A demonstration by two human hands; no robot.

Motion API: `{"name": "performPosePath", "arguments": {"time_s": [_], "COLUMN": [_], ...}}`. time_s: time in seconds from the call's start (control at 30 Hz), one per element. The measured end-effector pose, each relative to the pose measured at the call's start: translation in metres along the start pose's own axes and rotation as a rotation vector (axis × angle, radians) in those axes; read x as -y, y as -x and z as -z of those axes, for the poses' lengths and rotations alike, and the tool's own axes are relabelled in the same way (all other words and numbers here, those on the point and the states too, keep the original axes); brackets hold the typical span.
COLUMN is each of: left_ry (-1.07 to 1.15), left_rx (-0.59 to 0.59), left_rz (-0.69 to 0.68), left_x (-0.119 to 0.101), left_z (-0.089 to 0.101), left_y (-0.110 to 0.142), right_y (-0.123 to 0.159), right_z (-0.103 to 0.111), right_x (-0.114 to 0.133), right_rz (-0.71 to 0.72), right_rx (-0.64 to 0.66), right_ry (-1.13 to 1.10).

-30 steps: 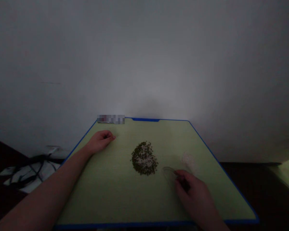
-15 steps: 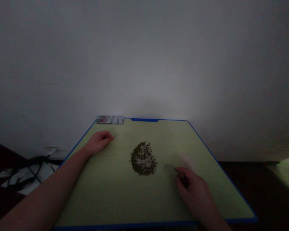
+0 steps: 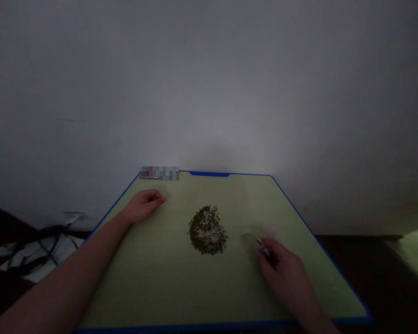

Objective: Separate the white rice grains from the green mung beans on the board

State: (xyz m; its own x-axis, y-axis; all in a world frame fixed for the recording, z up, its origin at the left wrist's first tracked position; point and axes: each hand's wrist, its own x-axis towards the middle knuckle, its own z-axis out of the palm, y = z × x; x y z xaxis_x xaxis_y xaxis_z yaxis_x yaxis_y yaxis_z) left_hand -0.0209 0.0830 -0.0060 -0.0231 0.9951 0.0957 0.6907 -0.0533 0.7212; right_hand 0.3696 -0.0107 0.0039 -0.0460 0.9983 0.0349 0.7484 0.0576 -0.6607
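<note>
My right hand (image 3: 287, 273) is closed around a small see-through tool with a rounded end, which looks like a clear spoon (image 3: 251, 236). The rounded end points left over the table, apart from the heap. A heap of small dark green grains with white grains (image 3: 208, 231) in its middle lies at the table's centre. Just beyond my right fingers is a pale patch of white grains (image 3: 271, 228), partly hidden by the hand. My left hand (image 3: 144, 205) rests on the far left of the table, fingers curled, with nothing visible in them.
The pale green table (image 3: 167, 287) has a blue rim. A flat, blurred-out object (image 3: 159, 173) lies at its far left corner. A grey wall (image 3: 209, 93) stands behind. Dark cables (image 3: 52, 246) lie over something white on the left, below the table.
My right hand has shifted slightly to the right with the clear spoon, whose tilt has changed. My left hand and the heap look the same.
</note>
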Motion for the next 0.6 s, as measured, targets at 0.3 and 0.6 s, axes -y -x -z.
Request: {"name": "performPosePath", "arguments": {"time_s": [0.3, 0.6], "left_ry": [-0.012, -0.014], "left_rx": [-0.007, -0.012], "left_rz": [0.018, 0.01], "left_x": [-0.004, -0.004], "left_z": [0.001, 0.001], "left_y": [0.001, 0.001], "right_y": [0.002, 0.002], "right_z": [-0.01, -0.017], "right_x": [0.023, 0.025], "right_rz": [0.039, 0.088], "right_rx": [0.096, 0.086], "right_ry": [-0.041, -0.066]}}
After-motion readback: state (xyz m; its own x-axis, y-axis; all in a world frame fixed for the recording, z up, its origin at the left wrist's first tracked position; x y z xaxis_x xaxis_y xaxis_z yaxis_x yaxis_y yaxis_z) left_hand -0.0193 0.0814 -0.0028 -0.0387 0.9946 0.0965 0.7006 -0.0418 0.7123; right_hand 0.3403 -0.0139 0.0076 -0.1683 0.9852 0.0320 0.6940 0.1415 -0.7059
